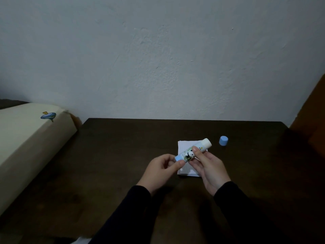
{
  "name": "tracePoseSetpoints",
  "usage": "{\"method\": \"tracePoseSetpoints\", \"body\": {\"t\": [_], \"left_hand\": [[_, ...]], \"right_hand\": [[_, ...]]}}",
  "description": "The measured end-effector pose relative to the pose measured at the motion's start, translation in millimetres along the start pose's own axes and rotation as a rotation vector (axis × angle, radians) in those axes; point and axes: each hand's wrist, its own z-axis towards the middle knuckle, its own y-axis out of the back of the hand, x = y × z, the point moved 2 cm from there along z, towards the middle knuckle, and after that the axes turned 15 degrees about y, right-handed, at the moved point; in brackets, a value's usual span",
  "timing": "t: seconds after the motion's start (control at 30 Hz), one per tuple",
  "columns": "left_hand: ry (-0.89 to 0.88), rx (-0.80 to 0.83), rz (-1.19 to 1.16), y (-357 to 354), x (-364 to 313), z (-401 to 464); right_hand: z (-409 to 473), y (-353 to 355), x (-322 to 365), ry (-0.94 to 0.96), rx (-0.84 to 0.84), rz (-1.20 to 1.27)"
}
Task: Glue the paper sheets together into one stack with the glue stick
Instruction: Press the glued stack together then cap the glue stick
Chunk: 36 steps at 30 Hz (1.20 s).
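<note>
Above the paper sheets [182,147] on the dark surface [123,155], the left hand [158,170] fingers pinch the glue stick [192,152] by its blue base while the right hand [209,170] grips the barrel, cap [223,141] off nearby; best twist gently, raising only a little glue.

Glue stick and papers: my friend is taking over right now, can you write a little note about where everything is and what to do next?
Left hand: pinches the blue twist end of the glue stick.
Right hand: holds the stick's white body, with its open end pointing away toward the wall.
The blue cap is off and stands on the dark table, right of the paper sheets.
The sheets lie in a small pile under the hands.
Done: stick uncapped. Whether any glue is on the sheets yet cannot be seen.
Left: probably twist the glue up, rub it on each sheet, press them into one stack, recap.
</note>
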Motion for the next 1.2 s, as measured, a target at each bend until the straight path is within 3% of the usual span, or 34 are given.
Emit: {"method": "tracePoseSetpoints", "body": {"t": [0.17, 0.47, 0.7, 0.9, 1.2], "left_hand": [[0.093, 0.062, -0.036, -3, -4, -4], [-0.052, -0.041, -0.036, 0, -2, -3], [-0.048, -0.036, -0.068, -3, -1, 2], [0.054, 0.025, -0.080, -8, -1, 6], [-0.050, -0.015, -0.021, -8, -1, 11]], "right_hand": [[0, 0, 0, 0.005, 0.041, 0.009], [1, 2, 2, 0.005, 0.004, 0.031], [4, 3, 2, 0.012, 0.000, 0.026], [10, 6, -1, 0.012, 0.014, 0.007], [13, 8, 2, 0.005, -0.017, 0.057]]}}
